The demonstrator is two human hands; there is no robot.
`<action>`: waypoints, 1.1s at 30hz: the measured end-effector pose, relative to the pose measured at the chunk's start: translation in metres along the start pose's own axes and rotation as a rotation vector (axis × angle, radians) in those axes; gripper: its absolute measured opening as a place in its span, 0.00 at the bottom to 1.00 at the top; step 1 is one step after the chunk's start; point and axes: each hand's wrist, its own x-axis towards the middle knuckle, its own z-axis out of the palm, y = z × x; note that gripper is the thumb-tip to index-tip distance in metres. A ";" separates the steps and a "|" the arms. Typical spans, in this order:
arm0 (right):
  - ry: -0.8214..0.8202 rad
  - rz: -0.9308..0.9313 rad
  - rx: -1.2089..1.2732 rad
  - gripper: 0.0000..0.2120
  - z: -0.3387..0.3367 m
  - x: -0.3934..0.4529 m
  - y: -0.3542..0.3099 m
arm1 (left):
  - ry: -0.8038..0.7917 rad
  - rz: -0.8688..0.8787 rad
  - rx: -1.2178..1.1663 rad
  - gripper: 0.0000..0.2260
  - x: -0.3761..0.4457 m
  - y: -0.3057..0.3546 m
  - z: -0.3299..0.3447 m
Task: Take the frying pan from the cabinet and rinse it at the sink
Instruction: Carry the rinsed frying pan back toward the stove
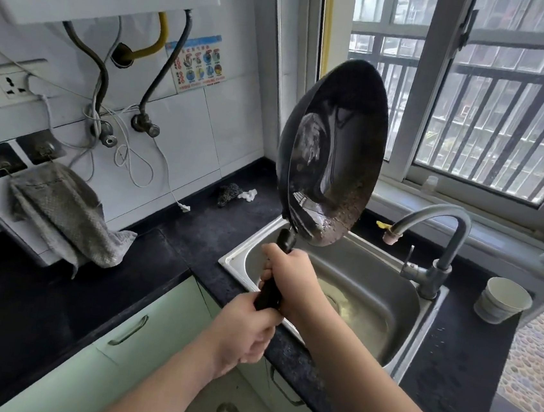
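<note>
A round black frying pan (331, 151), wet and glossy inside with brown residue near its lower rim, is held up almost on edge above the near left corner of a rectangular stainless steel sink (396, 323), its inner surface turned to the right toward the window. Its black handle points down and toward the viewer, and both hands are clenched around it: the right hand (290, 276) grips the upper part just below the pan, and the left hand (247, 332) wraps the handle's lower end, the two hands touching. A little water lies in the sink's basin. At the right rim of the sink stands a curved grey metal faucet (442, 237) whose spout arches left over the basin. The sink is set in a black speckled stone countertop (64, 288) over pale green cabinet doors (164, 322). On the counter right of the faucet sits a white paper cup (500, 300). On the far counter left of the pan lie a dark scouring pad (228, 194) and a small white scrap just beside it. A grey woven cloth (68, 214) hangs from wall hooks at the left, its lower end resting on the counter. A barred window (496, 105) fills the far right.
</note>
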 end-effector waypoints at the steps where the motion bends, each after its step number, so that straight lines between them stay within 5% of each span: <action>1: -0.011 -0.014 -0.039 0.12 0.002 0.000 -0.001 | -0.005 0.006 -0.018 0.15 -0.003 0.002 -0.002; 6: -0.154 -0.096 -0.119 0.15 0.015 -0.006 -0.002 | -0.037 0.054 -0.031 0.17 -0.019 0.007 -0.020; 11: -0.480 0.059 0.363 0.14 0.034 -0.019 -0.011 | -0.073 0.127 -0.042 0.18 -0.038 0.011 -0.040; 18: -1.036 0.306 0.580 0.18 0.080 -0.035 -0.010 | -0.171 0.179 -0.295 0.16 -0.084 0.005 -0.056; 26: -0.971 0.369 0.337 0.19 0.140 -0.087 0.007 | -0.145 0.241 -0.434 0.09 -0.148 -0.020 -0.083; 33: -0.911 0.274 0.150 0.20 0.199 -0.146 0.046 | -0.039 0.208 -0.301 0.12 -0.223 -0.048 -0.122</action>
